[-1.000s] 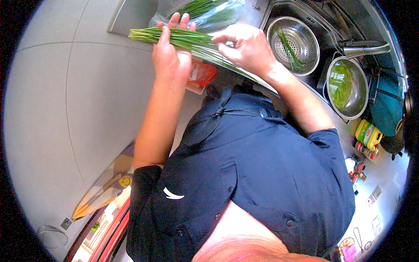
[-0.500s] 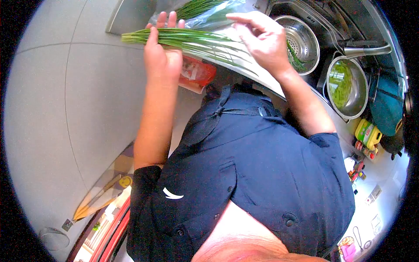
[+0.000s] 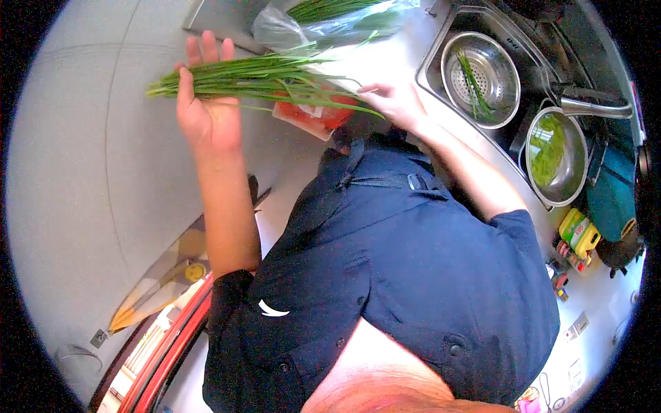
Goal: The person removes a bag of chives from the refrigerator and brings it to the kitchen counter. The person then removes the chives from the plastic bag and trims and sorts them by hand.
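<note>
A long bunch of green chives [image 3: 268, 77] lies across the palm of my left hand [image 3: 213, 127]. The thumb crosses over the pale stem ends while the fingers stretch out behind them. At the loose leaf tips is my right hand [image 3: 398, 107], slightly blurred, its thumb and index finger pinched on the end of some leaves. Behind the bunch, on the counter, a clear plastic bag [image 3: 279, 29] holds more chives [image 3: 329, 9]. In the sink, a steel colander [image 3: 511, 82] contains a few chives [image 3: 474, 86].
A steel pot [image 3: 578, 162] of green vegetable pieces [image 3: 547, 148] in liquid stands right of the colander, near the faucet [image 3: 595, 103]. Below the counter edge sits a red package [image 3: 317, 118]. A yellow bottle [image 3: 580, 230] is farther right.
My left hand has moved left and slightly down with the chives. My right hand has come down and left, from above the leaves to a pinch at their tips.
</note>
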Action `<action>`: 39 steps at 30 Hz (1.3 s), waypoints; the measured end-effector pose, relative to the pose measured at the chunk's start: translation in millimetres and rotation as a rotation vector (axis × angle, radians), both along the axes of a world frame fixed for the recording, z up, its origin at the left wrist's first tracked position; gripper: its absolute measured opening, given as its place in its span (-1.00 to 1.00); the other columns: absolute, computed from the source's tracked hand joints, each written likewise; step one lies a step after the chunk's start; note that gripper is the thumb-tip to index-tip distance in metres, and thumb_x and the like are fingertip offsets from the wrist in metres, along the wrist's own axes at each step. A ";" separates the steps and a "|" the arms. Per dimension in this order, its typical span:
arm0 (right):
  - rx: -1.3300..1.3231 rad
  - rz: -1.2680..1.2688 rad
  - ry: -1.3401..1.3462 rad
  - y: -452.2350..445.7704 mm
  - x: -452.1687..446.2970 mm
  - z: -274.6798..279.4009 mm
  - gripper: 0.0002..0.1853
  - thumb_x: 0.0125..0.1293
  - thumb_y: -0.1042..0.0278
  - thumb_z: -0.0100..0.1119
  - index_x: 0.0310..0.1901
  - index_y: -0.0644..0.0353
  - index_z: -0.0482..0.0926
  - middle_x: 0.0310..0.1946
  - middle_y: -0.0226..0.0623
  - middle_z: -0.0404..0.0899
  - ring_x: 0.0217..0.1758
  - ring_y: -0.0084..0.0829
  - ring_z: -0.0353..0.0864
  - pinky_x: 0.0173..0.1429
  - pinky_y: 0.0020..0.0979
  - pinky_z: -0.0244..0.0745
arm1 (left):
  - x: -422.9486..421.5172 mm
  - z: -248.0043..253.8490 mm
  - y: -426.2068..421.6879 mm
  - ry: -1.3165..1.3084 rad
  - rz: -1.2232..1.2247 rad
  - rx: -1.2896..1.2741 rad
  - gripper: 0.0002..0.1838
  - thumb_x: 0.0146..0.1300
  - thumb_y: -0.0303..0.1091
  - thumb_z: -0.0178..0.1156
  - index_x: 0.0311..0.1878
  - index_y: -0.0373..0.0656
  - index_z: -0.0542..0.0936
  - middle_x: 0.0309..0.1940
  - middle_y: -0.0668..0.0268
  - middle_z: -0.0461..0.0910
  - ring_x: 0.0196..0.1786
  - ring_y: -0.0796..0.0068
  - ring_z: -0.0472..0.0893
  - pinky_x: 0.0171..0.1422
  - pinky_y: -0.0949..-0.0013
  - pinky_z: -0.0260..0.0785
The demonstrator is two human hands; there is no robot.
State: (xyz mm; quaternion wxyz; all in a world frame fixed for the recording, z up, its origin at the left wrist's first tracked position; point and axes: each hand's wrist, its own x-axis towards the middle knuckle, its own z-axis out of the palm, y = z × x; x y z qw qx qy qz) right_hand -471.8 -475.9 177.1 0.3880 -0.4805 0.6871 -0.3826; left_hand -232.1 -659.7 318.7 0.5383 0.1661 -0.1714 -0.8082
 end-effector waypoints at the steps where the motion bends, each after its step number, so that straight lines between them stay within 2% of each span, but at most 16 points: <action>1: 0.000 0.008 -0.004 -11.8 12.2 -14.9 -0.74 0.29 0.17 0.27 -0.09 0.05 0.77 -0.19 -0.26 0.77 -0.17 -0.39 0.75 0.07 -0.36 0.59 | 3.1 1.0 -0.4 -0.009 0.003 -0.004 -0.84 0.59 -0.32 -0.18 0.04 -0.07 0.40 0.30 0.12 0.48 0.45 -0.03 0.36 0.57 -0.26 0.17; 6: -0.092 0.265 0.077 -63.1 55.7 -60.3 -0.67 0.27 0.13 0.27 0.05 -0.06 0.71 -0.22 -0.16 0.74 -0.22 -0.15 0.74 0.01 -0.23 0.62 | 16.4 -0.1 -1.6 -0.032 0.029 -0.031 -0.84 0.58 -0.33 -0.14 0.04 -0.05 0.43 0.31 0.12 0.47 0.46 -0.03 0.35 0.58 -0.27 0.14; 8: -0.147 0.263 0.055 -80.6 74.3 -118.2 -0.64 0.25 0.11 0.28 0.07 -0.07 0.70 -0.22 -0.16 0.74 -0.22 -0.15 0.74 -0.01 -0.22 0.61 | 22.0 -1.6 -3.8 -0.070 0.062 -0.041 -0.83 0.57 -0.32 -0.12 0.04 -0.05 0.46 0.32 0.14 0.47 0.47 -0.02 0.34 0.59 -0.27 0.12; 11: -0.200 0.250 0.112 -89.8 78.9 -137.1 -0.60 0.22 0.08 0.29 0.09 -0.08 0.68 -0.23 -0.16 0.74 -0.22 -0.15 0.74 -0.03 -0.20 0.60 | 26.0 -1.0 -3.3 -0.088 0.075 -0.037 -0.83 0.57 -0.31 -0.11 0.03 -0.05 0.48 0.32 0.15 0.47 0.47 -0.02 0.34 0.60 -0.27 0.11; 13: -0.192 0.241 0.190 -89.1 70.4 -118.0 -0.59 0.21 0.06 0.30 0.09 -0.07 0.69 -0.23 -0.17 0.74 -0.23 -0.15 0.73 -0.04 -0.21 0.60 | 28.8 -4.1 -5.3 -0.060 0.059 -0.034 -0.83 0.57 -0.31 -0.11 0.02 -0.04 0.49 0.32 0.15 0.47 0.46 -0.02 0.34 0.60 -0.27 0.11; 15: 0.095 0.289 0.013 -81.6 52.7 -66.6 -0.58 0.19 0.07 0.31 0.09 -0.07 0.69 -0.21 -0.14 0.73 -0.22 -0.12 0.73 -0.03 -0.25 0.60 | 28.7 -7.3 -5.2 -0.030 0.037 -0.026 -0.82 0.57 -0.31 -0.10 0.02 -0.04 0.49 0.33 0.16 0.47 0.46 -0.02 0.35 0.59 -0.28 0.10; 16: 0.161 0.131 -0.194 -77.0 50.6 -67.2 -0.62 0.25 0.14 0.28 0.08 0.05 0.68 -0.21 -0.15 0.74 -0.23 -0.18 0.74 -0.03 -0.32 0.63 | 27.2 -7.2 -4.1 -0.018 0.029 -0.030 -0.82 0.57 -0.31 -0.10 0.04 -0.03 0.50 0.32 0.16 0.47 0.46 -0.02 0.35 0.59 -0.29 0.10; 17: 0.166 0.124 -0.190 -69.5 44.8 -48.1 -0.62 0.25 0.14 0.28 0.08 0.05 0.68 -0.21 -0.15 0.74 -0.23 -0.18 0.74 -0.03 -0.32 0.63 | 24.8 -7.2 -3.0 -0.005 0.019 -0.034 -0.82 0.57 -0.31 -0.10 0.05 -0.01 0.50 0.32 0.16 0.47 0.46 -0.02 0.35 0.59 -0.30 0.10; 19: 0.221 -0.040 -0.523 -51.5 26.1 4.8 -0.65 0.34 0.20 0.23 0.05 0.22 0.66 -0.19 -0.19 0.74 -0.23 -0.30 0.74 0.00 -0.34 0.64 | 18.2 -8.3 -0.7 -0.010 -0.004 -0.045 -0.81 0.57 -0.30 -0.10 0.06 0.00 0.51 0.32 0.17 0.48 0.46 -0.01 0.35 0.59 -0.30 0.10; 20: 0.130 -0.080 -0.589 -41.7 14.7 -3.7 -0.67 0.37 0.18 0.24 0.01 0.24 0.68 -0.27 -0.32 0.72 -0.24 -0.54 0.66 -0.10 -0.46 0.58 | 14.0 -9.2 0.8 -0.020 -0.020 -0.062 -0.80 0.57 -0.30 -0.10 0.07 0.01 0.51 0.32 0.18 0.48 0.47 0.00 0.34 0.59 -0.31 0.10; 23: 0.154 -0.249 -0.797 -12.1 -19.8 19.0 -0.62 0.41 0.13 0.24 0.07 0.27 0.62 -0.16 -0.34 0.70 -0.17 -0.55 0.66 -0.04 -0.47 0.58 | -2.1 -11.2 6.3 0.026 -0.100 -0.061 -0.80 0.57 -0.30 -0.10 0.07 0.01 0.52 0.33 0.20 0.48 0.47 0.01 0.34 0.59 -0.31 0.09; 27: 0.027 -0.284 -0.834 18.0 -62.6 44.1 -0.67 0.46 0.17 0.20 0.05 0.26 0.63 -0.19 -0.34 0.69 -0.19 -0.57 0.65 -0.05 -0.48 0.60 | -30.3 -13.1 14.9 0.018 -0.169 -0.057 -0.80 0.58 -0.31 -0.11 0.06 0.01 0.52 0.34 0.21 0.47 0.47 0.02 0.33 0.60 -0.30 0.08; 31: -0.011 -0.279 -0.822 34.8 -84.5 68.6 -0.69 0.46 0.19 0.19 0.04 0.25 0.64 -0.14 -0.32 0.70 -0.14 -0.56 0.67 -0.01 -0.50 0.61 | -54.7 -10.2 22.9 0.005 -0.235 -0.049 -0.79 0.59 -0.31 -0.13 0.08 0.01 0.51 0.36 0.19 0.44 0.48 0.02 0.32 0.60 -0.30 0.07; 35: -0.052 -0.183 -0.508 42.2 -96.6 91.2 -0.72 0.44 0.23 0.22 0.03 0.23 0.66 -0.11 -0.34 0.71 -0.06 -0.56 0.66 0.05 -0.48 0.57 | -75.1 -9.5 29.0 -0.086 -0.235 -0.061 -0.79 0.59 -0.31 -0.15 0.09 0.01 0.49 0.38 0.17 0.42 0.49 0.00 0.31 0.61 -0.30 0.06; 37: -0.007 -0.001 -0.099 43.9 -102.4 96.7 -0.74 0.40 0.26 0.27 0.00 0.21 0.70 -0.12 -0.39 0.71 -0.06 -0.55 0.65 0.08 -0.46 0.54 | -83.2 -9.6 30.1 -0.093 -0.250 -0.060 -0.79 0.59 -0.31 -0.15 0.09 0.02 0.49 0.38 0.17 0.42 0.49 0.00 0.30 0.61 -0.30 0.05; 39: -0.033 0.017 -0.119 42.5 -102.4 95.2 -0.76 0.36 0.29 0.31 -0.02 0.20 0.72 -0.13 -0.41 0.72 -0.06 -0.55 0.64 0.07 -0.45 0.53 | -87.5 -9.5 30.4 -0.098 -0.260 -0.061 -0.78 0.59 -0.31 -0.15 0.09 0.02 0.49 0.38 0.17 0.41 0.50 -0.01 0.29 0.61 -0.31 0.04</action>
